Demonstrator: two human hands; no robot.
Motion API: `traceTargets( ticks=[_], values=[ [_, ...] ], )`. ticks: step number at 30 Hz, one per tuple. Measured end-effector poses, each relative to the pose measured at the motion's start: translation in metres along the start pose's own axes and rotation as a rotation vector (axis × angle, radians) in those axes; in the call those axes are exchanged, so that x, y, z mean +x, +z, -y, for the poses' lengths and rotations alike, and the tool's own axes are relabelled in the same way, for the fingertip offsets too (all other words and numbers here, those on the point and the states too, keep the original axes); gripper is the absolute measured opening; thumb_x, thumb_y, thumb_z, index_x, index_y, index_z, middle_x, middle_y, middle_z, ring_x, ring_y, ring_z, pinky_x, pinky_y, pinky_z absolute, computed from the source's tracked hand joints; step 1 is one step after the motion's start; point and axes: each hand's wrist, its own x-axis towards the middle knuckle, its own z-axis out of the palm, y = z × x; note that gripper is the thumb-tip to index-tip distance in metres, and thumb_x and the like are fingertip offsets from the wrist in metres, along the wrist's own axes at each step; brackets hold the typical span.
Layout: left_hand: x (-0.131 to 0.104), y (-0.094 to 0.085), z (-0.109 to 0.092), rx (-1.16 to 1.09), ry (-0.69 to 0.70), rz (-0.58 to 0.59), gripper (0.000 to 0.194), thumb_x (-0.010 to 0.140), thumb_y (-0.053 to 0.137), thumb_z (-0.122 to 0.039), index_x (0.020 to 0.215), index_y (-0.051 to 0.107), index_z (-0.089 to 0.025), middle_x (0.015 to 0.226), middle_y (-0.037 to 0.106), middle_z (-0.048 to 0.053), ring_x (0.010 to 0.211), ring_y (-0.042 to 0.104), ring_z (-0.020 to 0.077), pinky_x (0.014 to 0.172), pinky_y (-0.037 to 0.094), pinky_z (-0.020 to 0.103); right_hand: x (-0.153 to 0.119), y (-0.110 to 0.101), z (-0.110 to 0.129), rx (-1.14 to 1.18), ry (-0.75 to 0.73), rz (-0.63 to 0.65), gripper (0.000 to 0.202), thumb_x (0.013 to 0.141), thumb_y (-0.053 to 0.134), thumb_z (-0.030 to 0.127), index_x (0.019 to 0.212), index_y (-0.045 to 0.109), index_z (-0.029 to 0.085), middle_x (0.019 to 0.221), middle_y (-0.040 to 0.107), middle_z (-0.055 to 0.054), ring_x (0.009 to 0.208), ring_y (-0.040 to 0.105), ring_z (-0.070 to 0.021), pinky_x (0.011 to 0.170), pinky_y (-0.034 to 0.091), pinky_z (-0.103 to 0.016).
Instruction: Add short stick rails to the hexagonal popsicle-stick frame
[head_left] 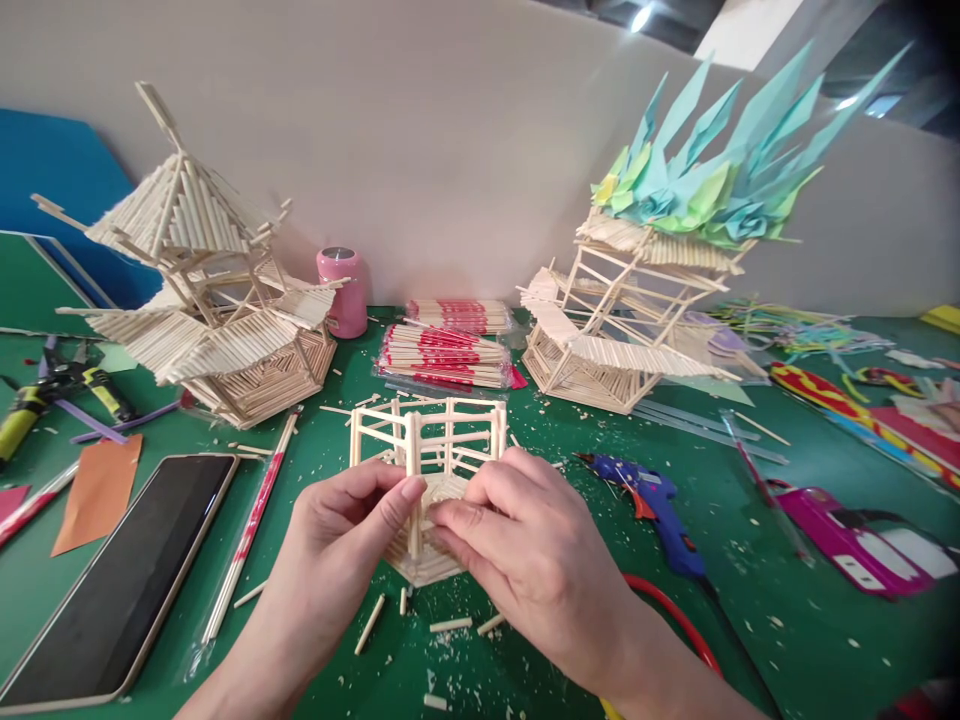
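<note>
A small many-sided frame of pale wooden sticks point(449, 416) stands on the green table, with a base of sticks laid in rings. My left hand point(345, 525) pinches one of its front upright posts between thumb and fingers. Close beside that post, my right hand point(517, 540) has its thumb and fingers pressed together over the base. Whatever it grips is hidden by the fingers. Several short cut stick pieces point(370, 624) lie in front of the frame.
Stick pavilions stand at back left point(247, 345) and back right point(592, 345). Wrapped chopsticks point(450, 355) lie between them. A blue glue gun point(660, 505) and a pink power strip point(847, 540) are on the right; a phone point(127, 570) and pliers point(64, 385) are on the left.
</note>
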Motion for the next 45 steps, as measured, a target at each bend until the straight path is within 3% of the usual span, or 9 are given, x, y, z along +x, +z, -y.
traceTargets(
  ticks=[23,45],
  values=[
    [-0.0027,-0.0033,0.0042,0.047,0.011,0.054,0.025,0.078,0.059,-0.037,0.066,0.063,-0.016,0.067,0.054,0.000,0.061,0.043,0.0119,0.055,0.036,0.021,0.0000,0.0009,0.0010,0.002,-0.012,0.046,0.018,0.083,0.052,0.010,0.072,0.065,0.017,0.061,0.047,0.000,0.062,0.039,-0.0140,0.058,0.034,-0.026],
    [-0.0029,-0.0045,0.0044,0.048,0.021,0.053,0.026,0.078,0.060,-0.038,0.065,0.063,-0.015,0.065,0.053,0.000,0.060,0.041,0.0110,0.053,0.034,0.021,0.0069,-0.0041,0.0027,-0.068,-0.071,0.109,0.027,0.080,0.049,0.003,0.057,0.047,0.016,0.062,0.042,0.000,0.062,0.035,-0.0131,0.056,0.031,-0.026]
  ],
)
